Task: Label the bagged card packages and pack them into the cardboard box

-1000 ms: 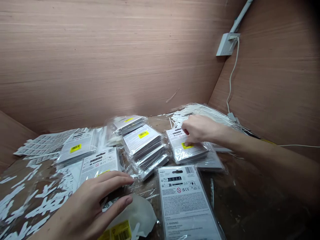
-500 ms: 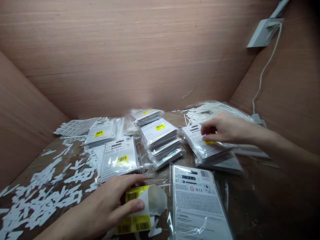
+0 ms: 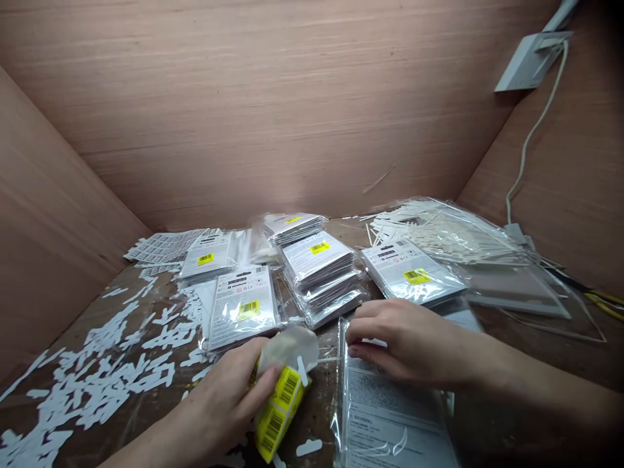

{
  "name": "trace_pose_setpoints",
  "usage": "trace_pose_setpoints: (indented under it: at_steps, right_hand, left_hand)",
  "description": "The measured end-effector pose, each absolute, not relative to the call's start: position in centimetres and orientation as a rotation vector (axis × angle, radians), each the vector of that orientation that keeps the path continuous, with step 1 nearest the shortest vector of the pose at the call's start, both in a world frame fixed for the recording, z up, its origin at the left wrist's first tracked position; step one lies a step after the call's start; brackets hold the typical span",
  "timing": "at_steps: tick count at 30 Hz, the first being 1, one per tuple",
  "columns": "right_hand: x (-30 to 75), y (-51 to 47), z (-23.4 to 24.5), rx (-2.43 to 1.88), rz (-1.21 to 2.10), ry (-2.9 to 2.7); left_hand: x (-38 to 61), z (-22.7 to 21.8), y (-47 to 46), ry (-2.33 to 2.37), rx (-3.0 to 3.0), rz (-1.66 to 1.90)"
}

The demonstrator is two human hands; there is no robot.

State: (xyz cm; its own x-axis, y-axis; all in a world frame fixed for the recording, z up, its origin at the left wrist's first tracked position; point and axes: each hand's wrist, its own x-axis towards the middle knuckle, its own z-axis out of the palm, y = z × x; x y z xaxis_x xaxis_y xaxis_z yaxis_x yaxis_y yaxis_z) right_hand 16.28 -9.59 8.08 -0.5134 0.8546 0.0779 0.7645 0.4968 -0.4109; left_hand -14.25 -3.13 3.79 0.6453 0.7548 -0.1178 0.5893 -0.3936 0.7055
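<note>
My left hand [image 3: 229, 390] is closed on a strip of yellow barcode stickers [image 3: 279, 406], whose whitish backing curls over at the top. A small white paper scrap clings to the strip. Just right of it lies a clear-wrapped flat package [image 3: 390, 416], text side up, with no yellow sticker showing on its visible part. My right hand [image 3: 390, 338] is over the upper part of this package, thumb and fingers drawn together; whether anything is between them is hidden. Behind it a stacked package bears a yellow barcode sticker [image 3: 416, 277].
More stickered packages stand in a middle stack [image 3: 322, 260] and at left [image 3: 244, 299]. White paper scraps [image 3: 117, 364] litter the left side. Thin white strips in a clear bag [image 3: 448, 227] lie at back right. A white cable [image 3: 526, 136] hangs from a wall socket box [image 3: 531, 62].
My right hand has come from the right stack down and left to the front package. The yellow sticker strip in my left hand has tilted up, and the view has shifted slightly.
</note>
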Motion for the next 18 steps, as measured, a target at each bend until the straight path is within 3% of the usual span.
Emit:
trace_pose_setpoints:
  at_steps: [6, 18]
  right_hand:
    - [13.3, -10.2, 8.4, -1.288, 0.695, -1.885]
    - [15.9, -8.3, 10.1, -1.381, 0.438, -1.555]
  left_hand:
    - [-12.2, 4.7, -3.5, 0.978, 1.681, 0.559]
    - [-5.4, 6.8, -3.0, 0.747, 1.180, 0.662]
